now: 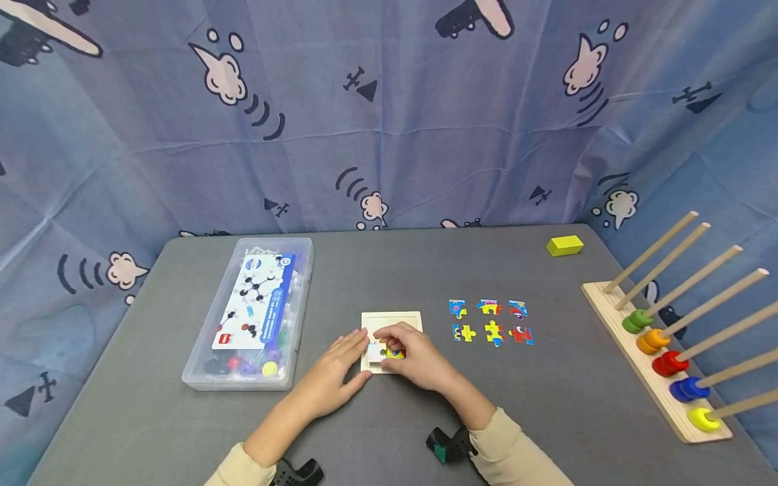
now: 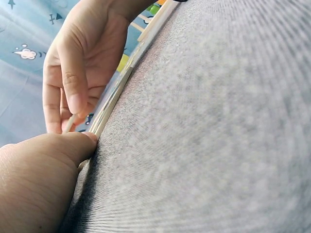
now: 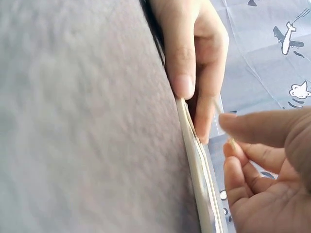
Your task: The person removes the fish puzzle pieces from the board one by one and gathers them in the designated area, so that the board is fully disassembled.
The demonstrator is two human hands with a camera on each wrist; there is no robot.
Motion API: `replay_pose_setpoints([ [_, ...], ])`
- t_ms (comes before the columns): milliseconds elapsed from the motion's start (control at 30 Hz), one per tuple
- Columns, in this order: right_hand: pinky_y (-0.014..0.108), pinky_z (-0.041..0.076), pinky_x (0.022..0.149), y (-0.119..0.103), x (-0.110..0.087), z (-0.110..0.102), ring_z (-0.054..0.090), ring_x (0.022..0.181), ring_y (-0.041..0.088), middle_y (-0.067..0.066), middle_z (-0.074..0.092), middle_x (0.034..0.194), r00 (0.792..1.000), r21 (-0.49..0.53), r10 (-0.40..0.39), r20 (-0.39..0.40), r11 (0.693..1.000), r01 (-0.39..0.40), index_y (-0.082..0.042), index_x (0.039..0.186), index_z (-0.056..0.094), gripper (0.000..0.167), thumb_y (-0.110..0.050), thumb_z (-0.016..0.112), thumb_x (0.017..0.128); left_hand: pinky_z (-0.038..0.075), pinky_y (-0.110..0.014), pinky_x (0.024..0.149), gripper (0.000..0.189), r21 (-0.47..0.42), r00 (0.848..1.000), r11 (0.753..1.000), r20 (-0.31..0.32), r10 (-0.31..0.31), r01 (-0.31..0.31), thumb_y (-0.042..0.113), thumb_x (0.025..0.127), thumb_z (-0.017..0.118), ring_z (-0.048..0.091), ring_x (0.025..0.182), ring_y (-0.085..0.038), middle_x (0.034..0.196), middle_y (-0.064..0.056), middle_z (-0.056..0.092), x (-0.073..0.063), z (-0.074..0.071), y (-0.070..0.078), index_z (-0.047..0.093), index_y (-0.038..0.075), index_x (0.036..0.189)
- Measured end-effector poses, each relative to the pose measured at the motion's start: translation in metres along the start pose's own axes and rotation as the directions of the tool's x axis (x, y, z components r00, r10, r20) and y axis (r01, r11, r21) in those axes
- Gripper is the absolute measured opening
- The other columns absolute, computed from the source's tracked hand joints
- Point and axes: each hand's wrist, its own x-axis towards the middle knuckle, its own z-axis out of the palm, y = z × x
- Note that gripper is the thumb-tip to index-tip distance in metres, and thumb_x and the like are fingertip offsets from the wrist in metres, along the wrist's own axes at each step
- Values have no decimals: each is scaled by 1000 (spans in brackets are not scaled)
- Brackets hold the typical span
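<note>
A small square wooden puzzle tray [image 1: 392, 317] with a raised pale rim lies flat on the table. My left hand [image 1: 333, 375] rests at its left side, fingers fairly straight, with the thumb [image 2: 85, 141] touching the tray's edge. Over the tray, my right hand [image 1: 417, 356] pinches a thin jigsaw piece [image 1: 377, 353] between thumb and fingers, tilted up from the tray. Part of a yellow and blue picture [image 1: 396, 354] shows inside the tray, partly hidden by the right hand. To the right, several colourful loose jigsaw pieces [image 1: 494, 331] lie in two rows.
At left lies a clear plastic box [image 1: 300, 310] with a molecular model label and coloured balls. A wooden peg stand [image 1: 632, 358] with coloured rings stands at the right edge. Near the back right is a yellow block [image 1: 564, 246]. Behind the grey table [image 1: 389, 439] hangs a patterned blue curtain [image 1: 425, 135].
</note>
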Motion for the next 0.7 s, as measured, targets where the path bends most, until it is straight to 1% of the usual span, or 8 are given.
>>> replay_pose_setpoints([
  [167,27,53,78,0,-1,-11,56,87,21,10,60,101,999,2,-29,16,1000,29,1,116,61,40,-2,73,78,33,-44,114,55,-2,1000,1000,2,-3,3,28,91,63,41,135,-27,144,-13,46,0,0,0,49,0,136],
  [333,29,54,81,5,-8,-24,57,89,20,9,61,104,999,-12,-42,32,999,42,0,118,61,40,-3,73,79,33,-43,114,54,2,1000,1000,5,-9,9,28,91,63,41,135,-26,144,-13,47,0,0,1,50,0,135],
  [400,30,54,82,8,-12,-29,57,90,20,8,61,105,999,-14,-34,34,999,34,-1,118,61,41,-4,73,79,33,-43,114,54,5,1000,1000,7,-13,13,28,91,63,41,135,-26,144,-13,47,0,0,1,50,0,135],
  [567,27,52,83,16,-25,-45,56,91,21,6,60,106,999,-3,4,41,1000,-4,-2,119,61,40,-5,72,80,32,-42,114,55,7,1000,1000,13,-24,24,29,91,63,40,136,-25,145,-12,46,0,0,1,50,0,136],
  [700,25,52,83,26,-36,-57,55,91,20,7,61,109,1000,-22,7,26,1000,-7,-2,118,62,39,-6,72,81,32,-42,115,55,6,1000,1000,13,-26,26,29,91,63,40,136,-24,145,-11,45,-1,1,1,50,0,136],
])
